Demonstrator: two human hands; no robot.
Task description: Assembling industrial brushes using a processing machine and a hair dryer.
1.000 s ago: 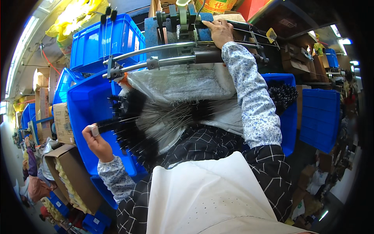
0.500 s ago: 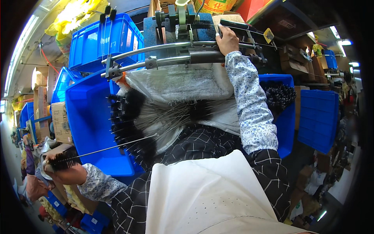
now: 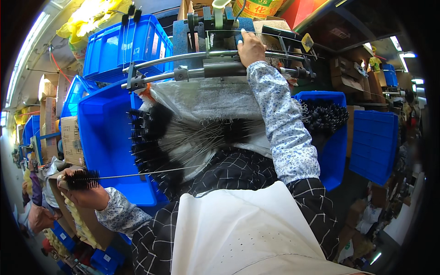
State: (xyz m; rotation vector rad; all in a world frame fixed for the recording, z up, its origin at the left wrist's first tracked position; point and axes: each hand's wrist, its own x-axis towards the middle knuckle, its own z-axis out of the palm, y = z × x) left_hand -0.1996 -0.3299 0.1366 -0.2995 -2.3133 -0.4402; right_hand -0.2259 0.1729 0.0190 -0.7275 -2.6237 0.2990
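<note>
My left hand (image 3: 86, 195) is at the lower left, closed round the bristles of a black wire brush (image 3: 81, 180). Its twisted metal stem (image 3: 142, 173) points right, across the pile on my lap. My right hand (image 3: 251, 48) reaches to a bench machine (image 3: 181, 39) with two steel bars and a dark sleeve (image 3: 224, 68). The fingers bend over a thin wire (image 3: 275, 35) running along the machine's top; the hand partly hides their grip. Many more black brushes (image 3: 151, 133) lie across my lap, their bare stems gathered toward the middle.
A big blue bin (image 3: 103, 151) stands at my left, with a blue crate (image 3: 121, 48) beyond it. Another blue bin (image 3: 332, 160) at my right contains black brushes (image 3: 326, 115). A blue panel (image 3: 373, 142) stands farther right. Cardboard boxes (image 3: 71, 142) and another person's sleeve (image 3: 35, 188) appear far left.
My right hand has moved left along the machine, and the black bristles that showed beside its fingers are out of sight. The brush in my left hand has risen slightly and its stem lies flatter.
</note>
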